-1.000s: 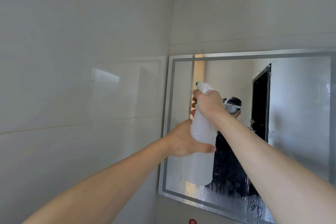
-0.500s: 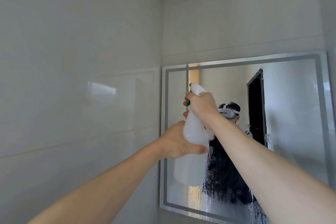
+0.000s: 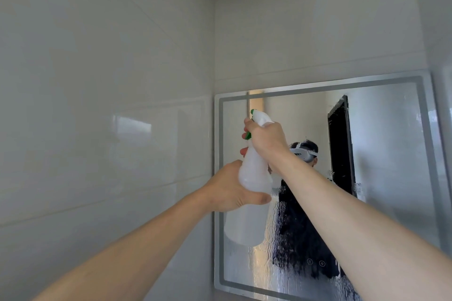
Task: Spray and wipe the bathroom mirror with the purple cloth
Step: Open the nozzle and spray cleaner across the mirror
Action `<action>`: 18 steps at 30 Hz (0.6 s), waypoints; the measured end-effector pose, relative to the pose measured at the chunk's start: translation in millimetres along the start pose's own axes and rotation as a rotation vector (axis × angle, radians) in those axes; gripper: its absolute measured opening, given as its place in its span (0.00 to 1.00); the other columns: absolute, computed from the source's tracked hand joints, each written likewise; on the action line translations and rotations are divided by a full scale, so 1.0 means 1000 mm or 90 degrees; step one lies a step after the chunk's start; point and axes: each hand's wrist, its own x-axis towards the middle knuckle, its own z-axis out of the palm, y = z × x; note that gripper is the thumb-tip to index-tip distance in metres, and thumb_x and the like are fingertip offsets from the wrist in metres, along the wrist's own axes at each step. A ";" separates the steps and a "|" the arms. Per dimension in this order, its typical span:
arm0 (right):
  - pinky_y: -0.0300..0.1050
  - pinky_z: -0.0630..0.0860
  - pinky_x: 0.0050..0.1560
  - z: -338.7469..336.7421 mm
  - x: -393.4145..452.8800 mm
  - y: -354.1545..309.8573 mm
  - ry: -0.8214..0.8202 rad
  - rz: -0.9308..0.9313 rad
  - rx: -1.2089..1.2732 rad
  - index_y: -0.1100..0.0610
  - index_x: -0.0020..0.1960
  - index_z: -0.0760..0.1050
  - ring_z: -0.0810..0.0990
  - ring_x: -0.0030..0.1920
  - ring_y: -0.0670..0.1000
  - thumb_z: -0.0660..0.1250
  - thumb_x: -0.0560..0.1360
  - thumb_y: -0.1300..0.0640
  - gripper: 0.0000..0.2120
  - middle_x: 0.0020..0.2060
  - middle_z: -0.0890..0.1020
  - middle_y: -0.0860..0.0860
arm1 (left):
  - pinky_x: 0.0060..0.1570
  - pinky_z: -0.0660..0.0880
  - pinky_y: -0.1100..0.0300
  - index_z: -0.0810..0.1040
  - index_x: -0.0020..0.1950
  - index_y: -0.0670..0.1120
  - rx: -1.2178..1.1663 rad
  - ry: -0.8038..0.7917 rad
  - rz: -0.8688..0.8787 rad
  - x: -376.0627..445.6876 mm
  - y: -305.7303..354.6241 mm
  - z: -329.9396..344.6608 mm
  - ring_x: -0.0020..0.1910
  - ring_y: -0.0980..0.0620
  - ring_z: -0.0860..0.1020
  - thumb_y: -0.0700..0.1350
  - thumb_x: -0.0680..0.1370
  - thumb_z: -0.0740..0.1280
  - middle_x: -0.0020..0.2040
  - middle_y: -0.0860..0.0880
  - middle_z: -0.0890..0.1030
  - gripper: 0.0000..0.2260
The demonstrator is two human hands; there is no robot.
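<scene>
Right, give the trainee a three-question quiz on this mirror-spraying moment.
1. True or false: both hands hold the spray bottle.
2. Which hand is on the trigger end? A) left hand B) right hand
3. Fill in: the wet streaks run down the ____ part of the mirror.

Key: 1 true; 2 B; 3 lower.

The mirror [image 3: 381,154] hung on the back wall [image 3: 318,19], its left edge near the corner with the side wall [image 3: 97,80]. Before the mirror's left part stood the spray bottle [image 3: 249,208], upright, the right hand [image 3: 265,140] at its top and the left hand [image 3: 230,189] around its middle.
</scene>
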 end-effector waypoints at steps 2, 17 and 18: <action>0.48 0.83 0.34 0.001 0.003 -0.002 -0.002 -0.003 -0.004 0.63 0.56 0.79 0.84 0.28 0.55 0.69 0.79 0.48 0.18 0.48 0.86 0.58 | 0.58 0.80 0.42 0.81 0.53 0.53 0.002 0.003 0.005 0.002 0.001 -0.003 0.52 0.46 0.83 0.50 0.66 0.80 0.51 0.49 0.85 0.17; 0.63 0.84 0.43 0.011 0.015 -0.006 0.022 -0.035 -0.071 0.60 0.42 0.74 0.82 0.32 0.59 0.66 0.76 0.48 0.14 0.34 0.78 0.58 | 0.55 0.80 0.48 0.78 0.47 0.58 0.015 -0.004 0.032 0.014 -0.003 -0.012 0.46 0.53 0.81 0.50 0.67 0.80 0.45 0.55 0.83 0.14; 0.63 0.84 0.42 0.010 0.016 -0.005 0.025 -0.034 -0.070 0.60 0.42 0.74 0.82 0.30 0.59 0.66 0.76 0.49 0.13 0.34 0.78 0.58 | 0.55 0.80 0.49 0.79 0.47 0.58 0.012 -0.003 0.031 0.016 -0.004 -0.011 0.46 0.53 0.81 0.52 0.66 0.79 0.46 0.55 0.83 0.14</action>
